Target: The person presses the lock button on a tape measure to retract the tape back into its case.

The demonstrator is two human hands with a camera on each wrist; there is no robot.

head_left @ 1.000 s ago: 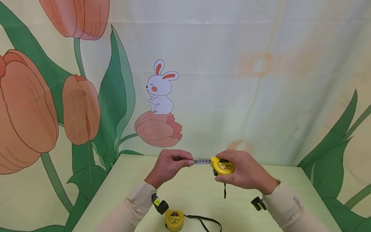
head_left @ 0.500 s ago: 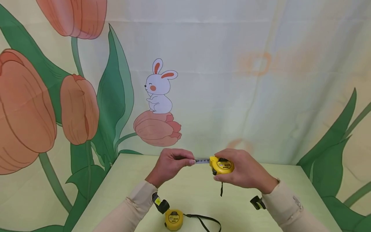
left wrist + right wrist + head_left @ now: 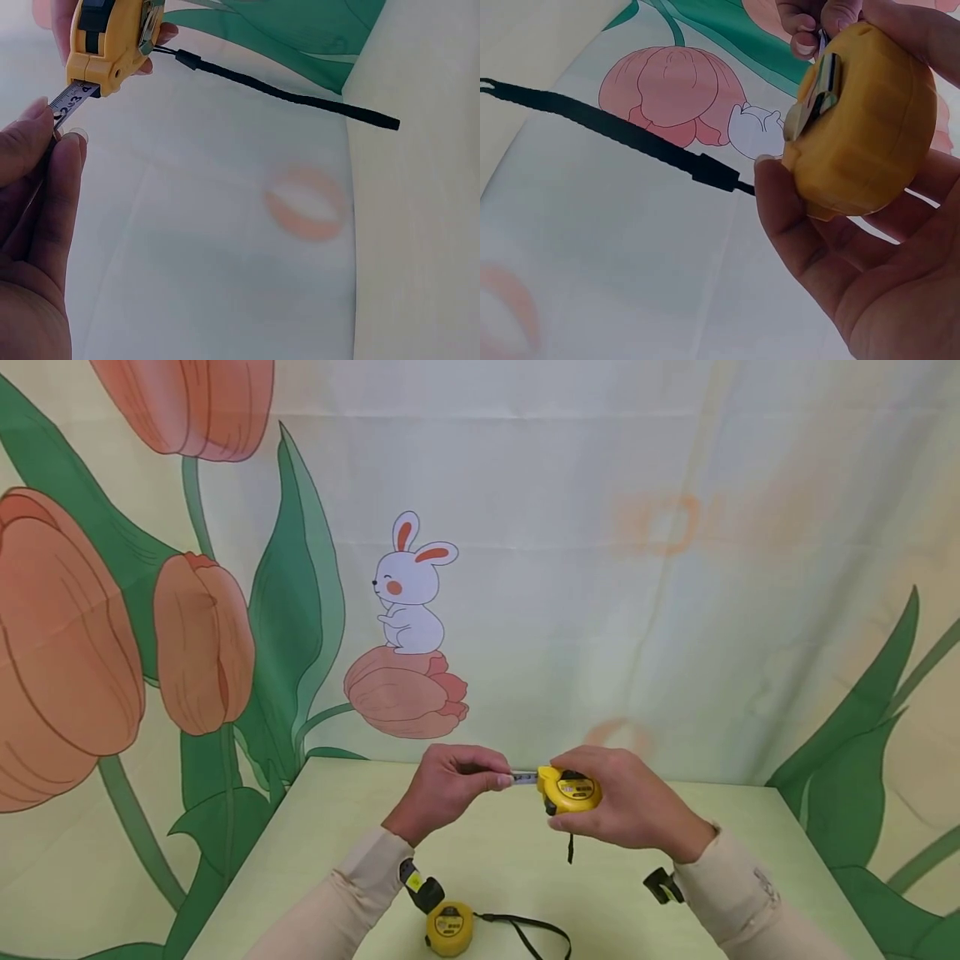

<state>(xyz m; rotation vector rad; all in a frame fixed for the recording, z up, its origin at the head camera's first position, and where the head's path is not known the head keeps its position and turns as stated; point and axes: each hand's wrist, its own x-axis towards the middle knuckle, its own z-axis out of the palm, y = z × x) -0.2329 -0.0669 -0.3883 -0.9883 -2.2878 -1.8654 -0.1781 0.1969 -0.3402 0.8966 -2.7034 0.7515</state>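
Note:
A yellow tape measure (image 3: 574, 790) is held up above the table by my right hand (image 3: 637, 797), thumb below the case and fingers over its top. A short length of metal blade (image 3: 525, 778) runs out of its mouth to my left hand (image 3: 453, 785), which pinches the blade's end between thumb and forefinger. In the left wrist view the numbered blade (image 3: 69, 101) shows between the pinch and the case. The black wrist strap (image 3: 615, 131) hangs from the case in the right wrist view.
A second yellow tape measure (image 3: 449, 930) lies on the pale green table (image 3: 337, 877) near the front, its black strap (image 3: 525, 922) looped to the right. Behind the table hangs a backdrop (image 3: 540, 568) printed with tulips and a rabbit.
The visible blade has grown shorter as the left hand moved slightly right and the right hand with the case moved slightly left. The hanging strap has swung a little left.

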